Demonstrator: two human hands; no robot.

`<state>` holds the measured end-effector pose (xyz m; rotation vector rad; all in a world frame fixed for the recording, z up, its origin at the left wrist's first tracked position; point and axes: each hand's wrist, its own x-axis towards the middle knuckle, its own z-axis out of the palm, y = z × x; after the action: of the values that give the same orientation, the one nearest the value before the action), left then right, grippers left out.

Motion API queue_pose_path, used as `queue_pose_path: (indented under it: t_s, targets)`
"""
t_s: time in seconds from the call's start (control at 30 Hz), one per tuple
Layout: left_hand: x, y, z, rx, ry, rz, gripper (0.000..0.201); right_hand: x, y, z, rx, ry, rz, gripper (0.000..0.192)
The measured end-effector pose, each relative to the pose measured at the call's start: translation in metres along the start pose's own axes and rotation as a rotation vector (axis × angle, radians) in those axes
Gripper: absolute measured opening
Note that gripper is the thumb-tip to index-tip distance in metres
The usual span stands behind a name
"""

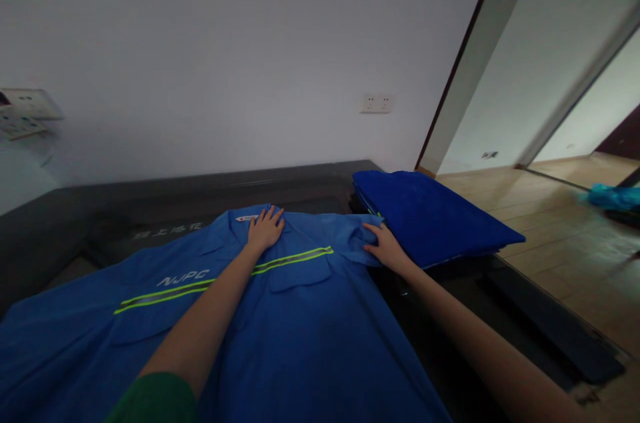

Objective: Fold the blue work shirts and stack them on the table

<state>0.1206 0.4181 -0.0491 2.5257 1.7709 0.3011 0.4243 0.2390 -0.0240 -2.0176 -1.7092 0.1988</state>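
Note:
A blue work shirt (300, 316) with yellow-green and grey reflective stripes and "NJPC" lettering lies spread front up. My left hand (265, 228) rests flat on its collar, fingers spread, holding nothing. At the sleeve on the right, my right hand (389, 250) touches the fabric with thumb and index finger apart. That sleeve (357, 236) looks short or turned in; its end is partly hidden by the hand. A white label shows inside the collar. The lower part of the shirt runs out of view.
Beside my right hand is a folded bright blue cloth stack (435, 213). The dark table (280, 176) stands against a white wall with a socket (376, 104). A dark flat strip (553, 323) lies on the right. Further off, a turquoise bundle (615, 196) is near the wooden floor (540, 196).

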Motion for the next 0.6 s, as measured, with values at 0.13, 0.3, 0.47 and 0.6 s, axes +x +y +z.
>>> queue_pose_path:
  t_s: [0.13, 0.3, 0.47, 0.6]
  targets:
    - [0.000, -0.013, -0.002, -0.011, -0.019, -0.036, 0.053, -0.001, -0.009, -0.002, -0.040, 0.015, -0.203, 0.067]
    - [0.000, -0.024, -0.003, 0.000, -0.016, -0.074, 0.055, 0.007, -0.017, -0.007, -0.172, -0.039, -0.089, 0.050]
    - [-0.003, -0.027, -0.004, -0.012, -0.005, -0.088, 0.055, -0.004, -0.028, -0.025, -0.236, 0.089, 0.023, 0.036]
    - [-0.009, -0.022, -0.008, 0.052, 0.126, -0.071, 0.051, -0.031, -0.029, -0.030, -0.312, -0.047, 0.121, 0.039]
